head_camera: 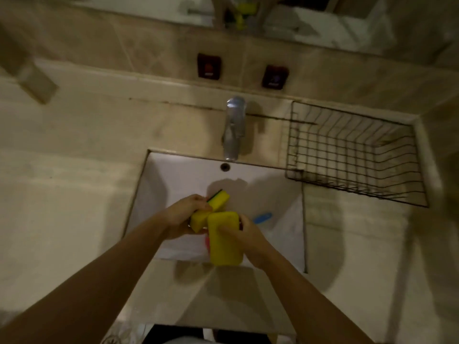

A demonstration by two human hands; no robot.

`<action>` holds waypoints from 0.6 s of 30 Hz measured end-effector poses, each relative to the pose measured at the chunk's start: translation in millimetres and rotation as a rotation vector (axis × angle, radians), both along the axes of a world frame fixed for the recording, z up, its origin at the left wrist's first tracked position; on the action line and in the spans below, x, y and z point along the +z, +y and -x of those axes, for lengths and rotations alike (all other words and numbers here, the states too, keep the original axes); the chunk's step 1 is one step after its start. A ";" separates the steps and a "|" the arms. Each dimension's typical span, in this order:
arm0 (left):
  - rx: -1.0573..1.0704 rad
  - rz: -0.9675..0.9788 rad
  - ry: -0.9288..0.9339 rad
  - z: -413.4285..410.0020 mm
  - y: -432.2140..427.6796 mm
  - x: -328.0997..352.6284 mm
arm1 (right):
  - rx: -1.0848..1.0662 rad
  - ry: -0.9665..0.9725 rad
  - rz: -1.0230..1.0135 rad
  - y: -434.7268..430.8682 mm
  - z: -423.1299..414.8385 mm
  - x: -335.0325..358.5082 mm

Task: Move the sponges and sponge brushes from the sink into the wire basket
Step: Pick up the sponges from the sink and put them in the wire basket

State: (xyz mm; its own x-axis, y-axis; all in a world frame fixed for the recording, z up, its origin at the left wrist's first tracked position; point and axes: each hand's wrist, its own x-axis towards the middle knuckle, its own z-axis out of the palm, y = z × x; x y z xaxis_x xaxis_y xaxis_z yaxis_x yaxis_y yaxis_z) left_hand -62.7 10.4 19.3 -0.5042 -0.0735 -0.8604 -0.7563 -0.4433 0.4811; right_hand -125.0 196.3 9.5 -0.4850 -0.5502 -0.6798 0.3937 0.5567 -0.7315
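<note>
Both my hands are over the white sink point(173, 180). My left hand point(182, 214) grips two yellow sponges point(200, 218), the farther one point(219, 198) showing a dark green scrubbing side. My right hand point(248, 234) holds a larger yellow sponge point(224, 242) upright against them. A blue brush handle point(263, 217) lies in the basin to the right of my hands. A bit of something red or pink point(207, 242) shows under the large sponge. The dark wire basket point(355, 152) stands on the counter to the right of the tap, with nothing visible inside.
A chrome tap point(234, 127) stands behind the sink's back rim, above the overflow hole point(225, 167). Beige stone counter point(69, 194) runs left and right of the sink. Two dark square fittings point(209, 67) sit on the tiled wall, below a mirror.
</note>
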 end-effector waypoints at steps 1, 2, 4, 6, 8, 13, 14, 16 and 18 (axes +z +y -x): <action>0.006 0.053 0.040 6.2 10.9 7.7 | -0.020 0.000 0.000 13.6 7.9 7.4; -0.007 0.106 0.072 13.2 21.7 16.2 | -0.047 0.006 0.015 28.1 17.2 16.6; -0.079 0.212 0.119 27.9 42.0 31.7 | -0.095 0.042 0.041 56.3 39.7 36.4; -0.166 0.305 0.163 45.7 62.1 44.9 | -0.143 0.054 0.064 84.2 64.6 57.5; -0.206 0.366 0.216 65.4 82.4 57.5 | -0.238 -0.048 0.113 109.5 88.7 70.8; -0.180 0.446 0.307 107.3 125.2 75.0 | -0.402 -0.173 0.181 145.7 119.9 85.4; -0.193 0.474 0.332 113.2 129.9 76.2 | -0.412 -0.173 0.178 147.2 124.3 87.8; -0.220 0.533 0.387 122.1 135.0 76.5 | -0.413 -0.172 0.109 147.2 135.4 94.7; -0.256 0.578 0.439 129.5 137.9 75.4 | -0.448 -0.209 0.056 146.7 149.6 101.7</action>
State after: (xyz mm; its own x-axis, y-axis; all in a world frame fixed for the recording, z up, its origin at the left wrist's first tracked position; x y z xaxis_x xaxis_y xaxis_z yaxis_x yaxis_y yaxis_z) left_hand -192.2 148.3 94.7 -0.8525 -0.2851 -0.4381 -0.4879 0.1330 0.8627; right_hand -274.7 342.9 111.2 -0.5384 -0.3573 -0.7632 0.7269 0.2613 -0.6351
